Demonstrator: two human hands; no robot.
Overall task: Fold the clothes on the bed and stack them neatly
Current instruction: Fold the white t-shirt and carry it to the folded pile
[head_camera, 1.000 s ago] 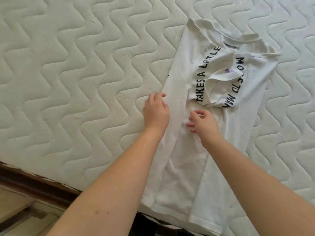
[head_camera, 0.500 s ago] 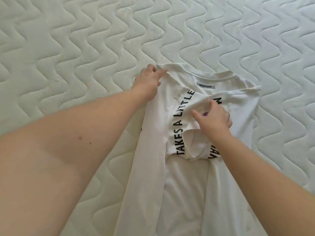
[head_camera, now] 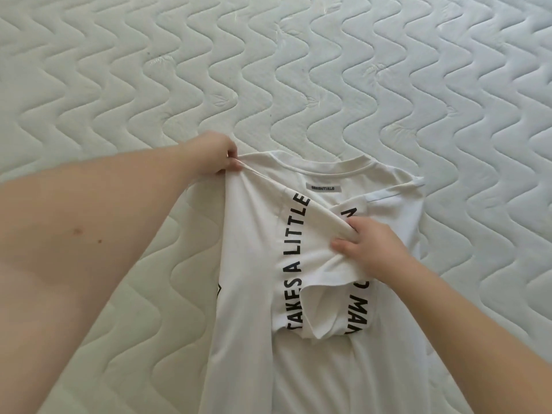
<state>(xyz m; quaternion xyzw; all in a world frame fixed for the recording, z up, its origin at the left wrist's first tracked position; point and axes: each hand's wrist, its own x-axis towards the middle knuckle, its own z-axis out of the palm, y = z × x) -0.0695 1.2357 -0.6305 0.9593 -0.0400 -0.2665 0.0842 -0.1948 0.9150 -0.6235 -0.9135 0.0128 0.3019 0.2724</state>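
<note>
A white t-shirt (head_camera: 254, 264) with black lettering lies lengthwise on the mattress, collar away from me, both sides folded inward. My left hand (head_camera: 216, 158) pinches the top left shoulder corner beside the collar. Lower and to the right, my right hand (head_camera: 367, 249) grips a bunched fold of the sleeve over the middle of the chest. A grey neck label (head_camera: 324, 188) shows inside the collar. The shirt's hem runs out of view at the bottom.
A white quilted mattress (head_camera: 298, 70) with a wavy stitch pattern fills the whole view around the shirt. No other clothes are in sight.
My left hand went from the shirt's left edge at mid-length up to the shoulder corner and pinched it. My right hand moved up onto the folded sleeve and gathered it.
</note>
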